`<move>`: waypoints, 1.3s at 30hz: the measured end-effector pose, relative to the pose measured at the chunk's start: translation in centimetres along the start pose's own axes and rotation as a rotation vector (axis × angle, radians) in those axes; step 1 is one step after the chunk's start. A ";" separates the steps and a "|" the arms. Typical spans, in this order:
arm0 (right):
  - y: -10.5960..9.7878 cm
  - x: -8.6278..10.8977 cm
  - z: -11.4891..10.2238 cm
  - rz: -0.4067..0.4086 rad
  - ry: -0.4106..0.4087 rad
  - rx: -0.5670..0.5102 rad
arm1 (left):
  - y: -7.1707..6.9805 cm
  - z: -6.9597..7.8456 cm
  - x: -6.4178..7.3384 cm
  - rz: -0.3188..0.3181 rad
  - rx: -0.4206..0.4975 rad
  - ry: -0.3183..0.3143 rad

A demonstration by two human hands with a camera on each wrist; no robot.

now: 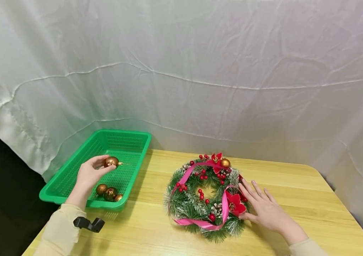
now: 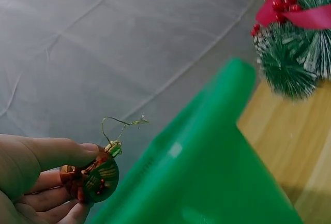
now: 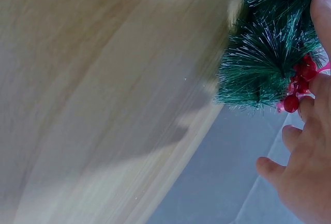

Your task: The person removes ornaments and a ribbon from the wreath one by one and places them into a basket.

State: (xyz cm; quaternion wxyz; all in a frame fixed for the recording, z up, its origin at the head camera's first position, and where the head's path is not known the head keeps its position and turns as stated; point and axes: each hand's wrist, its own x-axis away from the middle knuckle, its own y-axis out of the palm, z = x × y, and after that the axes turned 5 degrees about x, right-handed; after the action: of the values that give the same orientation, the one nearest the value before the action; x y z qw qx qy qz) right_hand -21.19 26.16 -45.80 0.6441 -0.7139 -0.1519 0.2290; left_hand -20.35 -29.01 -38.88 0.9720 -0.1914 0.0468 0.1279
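Note:
My left hand (image 1: 89,176) pinches a shiny bronze Christmas ball (image 1: 111,161) between thumb and fingers, above the green plastic basket (image 1: 147,156). A gold hanging loop (image 2: 124,123) sticks out from the ball's cap in the left wrist view. Several more bronze and gold balls (image 1: 110,193) lie in the basket's near end. On the table, a frosted green wreath (image 1: 188,209) carries pink ribbon, red berries, pine cones, red flowers and one gold ball (image 1: 225,163). My right hand (image 1: 263,209) rests with spread fingers on the wreath's right side, by the lower red flower (image 1: 235,204).
The wooden table (image 1: 143,227) has its right edge beyond my right hand. A pale cloth (image 1: 200,71) hangs behind it. Something black (image 1: 2,199) stands at the far left. A black strap mount (image 1: 89,224) is on my left wrist.

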 end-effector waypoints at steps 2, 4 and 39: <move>-0.1 0.0 0.0 0.000 0.000 -0.001 | -0.1 -0.5 -0.1 -0.019 -0.012 -0.009; -0.1 0.0 0.0 -0.002 0.001 -0.005 | -0.2 -1.0 -0.2 -0.046 -0.042 -0.010; -0.1 0.1 -0.1 -0.004 0.002 -0.014 | 0.4 -0.5 -0.2 -0.230 -0.039 0.040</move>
State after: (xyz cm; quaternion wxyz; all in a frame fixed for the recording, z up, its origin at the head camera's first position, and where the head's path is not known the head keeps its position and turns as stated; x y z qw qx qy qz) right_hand -21.09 26.12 -45.72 0.6398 -0.7182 -0.1544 0.2259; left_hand -20.72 -28.92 -39.48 0.9752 -0.2169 0.0415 0.0126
